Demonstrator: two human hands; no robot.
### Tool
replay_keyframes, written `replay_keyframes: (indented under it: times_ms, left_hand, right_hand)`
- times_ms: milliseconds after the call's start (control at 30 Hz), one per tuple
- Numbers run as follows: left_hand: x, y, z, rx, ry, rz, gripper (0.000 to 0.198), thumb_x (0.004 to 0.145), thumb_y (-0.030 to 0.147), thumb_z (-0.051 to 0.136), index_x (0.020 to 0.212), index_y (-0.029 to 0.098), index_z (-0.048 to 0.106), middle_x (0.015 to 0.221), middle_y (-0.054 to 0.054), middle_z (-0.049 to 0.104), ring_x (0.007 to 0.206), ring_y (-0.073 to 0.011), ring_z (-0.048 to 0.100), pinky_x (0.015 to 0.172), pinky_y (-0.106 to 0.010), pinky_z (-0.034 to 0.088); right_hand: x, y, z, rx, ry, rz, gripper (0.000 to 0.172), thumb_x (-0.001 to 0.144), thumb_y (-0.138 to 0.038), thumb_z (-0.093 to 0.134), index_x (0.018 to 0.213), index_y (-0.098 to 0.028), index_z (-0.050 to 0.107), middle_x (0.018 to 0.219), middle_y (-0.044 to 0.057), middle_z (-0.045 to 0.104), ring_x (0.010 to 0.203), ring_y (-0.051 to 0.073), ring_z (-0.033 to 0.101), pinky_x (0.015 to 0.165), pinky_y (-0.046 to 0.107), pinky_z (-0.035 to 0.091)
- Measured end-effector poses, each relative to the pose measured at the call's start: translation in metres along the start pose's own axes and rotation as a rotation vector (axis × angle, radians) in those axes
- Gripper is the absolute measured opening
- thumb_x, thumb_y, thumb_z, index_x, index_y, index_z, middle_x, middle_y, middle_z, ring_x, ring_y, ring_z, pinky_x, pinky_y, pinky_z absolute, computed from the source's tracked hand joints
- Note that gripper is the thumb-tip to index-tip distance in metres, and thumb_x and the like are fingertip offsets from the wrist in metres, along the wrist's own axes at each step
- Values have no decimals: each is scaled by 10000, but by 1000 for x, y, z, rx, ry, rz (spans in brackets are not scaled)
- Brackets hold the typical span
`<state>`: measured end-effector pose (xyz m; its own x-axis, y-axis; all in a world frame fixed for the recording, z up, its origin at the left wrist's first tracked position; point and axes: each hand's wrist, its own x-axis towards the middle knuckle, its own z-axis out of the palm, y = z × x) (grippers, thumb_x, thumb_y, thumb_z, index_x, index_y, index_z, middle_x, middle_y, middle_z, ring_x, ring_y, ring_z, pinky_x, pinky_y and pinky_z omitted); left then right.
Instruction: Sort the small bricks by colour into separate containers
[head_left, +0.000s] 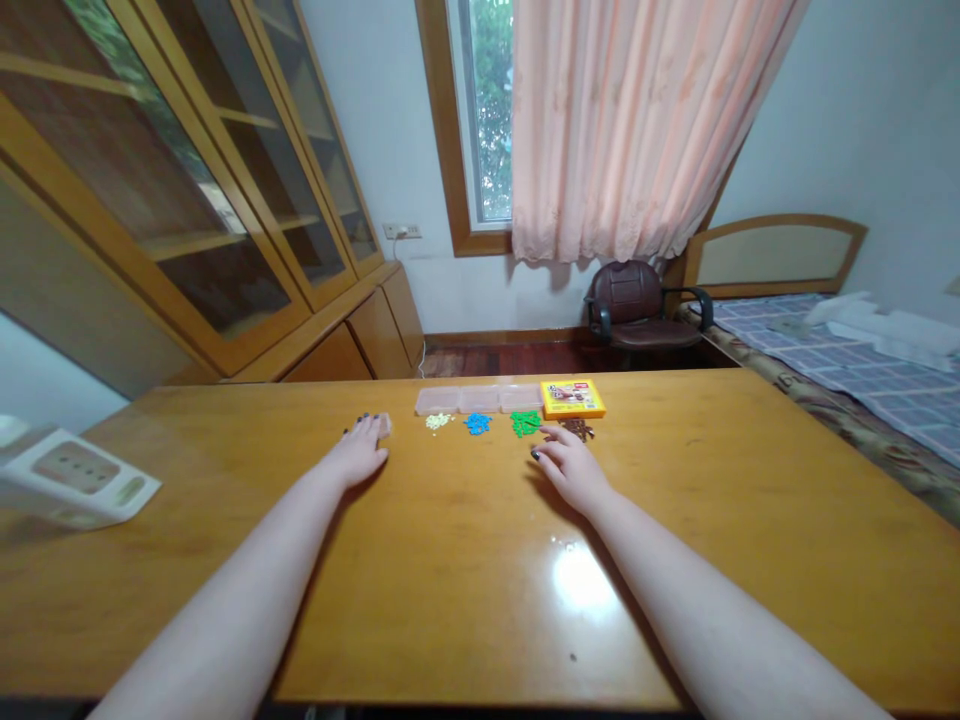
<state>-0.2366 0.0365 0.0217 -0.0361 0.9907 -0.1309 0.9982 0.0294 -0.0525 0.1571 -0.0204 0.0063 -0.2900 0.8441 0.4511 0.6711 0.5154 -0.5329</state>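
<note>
My left hand (358,453) lies palm down on the table with its fingers stretched out. Against its fingertips is a small clear plastic piece (385,426), partly covered. My right hand (576,468) hovers low over the table, thumb and fingers apart, between a pile of green bits (526,423) and a pile of dark brown bits (577,429). Some brown bits are hidden behind its fingers. Farther left lie a blue pile (478,424) and a pale cream pile (438,422). Behind the piles stand clear shallow trays (438,402) in a row, with a yellow box (573,399) at their right end.
A white holder (82,475) stands on the left side of the wooden table (450,590). Past the table's far edge are a glass-door cabinet (225,170), a brown office chair (637,305) and a bed (840,340).
</note>
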Motion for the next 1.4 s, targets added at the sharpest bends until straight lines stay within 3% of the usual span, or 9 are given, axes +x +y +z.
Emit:
replay_keyframes:
  times_ms: [133,333,433,533,633,733,933,1167,1400]
  left_hand:
    - [39,-20,-1,-85,-16,81,779,755,326,412,1445,43,189,1514,-171,136,1401,-291,112,1114,-451,220]
    - [56,-25,-4,-131,-40,154,745,812,428,365,1451,89,189,1524,-148,109,1411,-276,66,1123,-490,124]
    - [54,-15,-5,-177,64,105,669,867,465,299,1437,119,244,1523,-144,150,1409,-278,107,1116,-528,75]
    - [50,16,-6,-204,209,159,602,903,439,240,1435,158,262,1530,-109,156,1410,-255,122,1126,-496,80]
    - [47,54,-8,-147,156,316,591,894,394,282,1443,176,248,1532,-97,150,1411,-253,117,1125,-505,70]
    - [48,78,-10,-103,128,332,583,890,399,295,1440,210,259,1529,-76,167,1408,-268,125,1109,-552,52]
    - [46,74,-9,-151,99,345,575,879,387,315,1433,237,280,1525,-47,197,1405,-255,146,1108,-508,171]
    - [26,74,4,-228,159,405,584,874,382,351,1425,193,311,1519,-50,222,1409,-247,120,1142,-445,157]
    - [-3,75,14,-251,186,419,569,876,367,371,1418,200,325,1515,-58,234,1408,-262,118,1142,-473,159]
  right_hand:
    - [0,1,1,20,9,1,244,879,-270,480,890,-175,704,1181,134,576,1139,244,511,988,429,412]
    - [0,0,2,50,25,4,232,878,-258,482,876,-182,701,1153,127,590,1148,243,509,979,430,423]
    - [0,-1,3,64,31,5,226,878,-254,483,877,-189,699,1139,117,595,1136,236,519,975,422,429]
    - [0,-1,3,83,19,6,224,876,-242,480,872,-190,698,1119,112,603,1134,230,522,978,409,429]
    - [0,-2,2,96,6,19,225,874,-237,479,865,-178,695,1117,118,605,1128,229,528,976,406,431]
    - [0,-2,1,95,2,29,235,878,-245,472,867,-165,693,1120,129,602,1126,232,528,974,409,433]
    - [0,-1,1,104,15,26,229,879,-245,473,845,-184,690,1110,118,606,1102,226,545,957,407,447]
    - [0,0,3,99,2,15,224,875,-261,483,862,-185,692,1128,119,598,1092,233,546,959,418,440]
    - [-1,1,4,91,4,19,228,875,-260,478,852,-186,692,1129,117,599,1085,231,551,953,414,445]
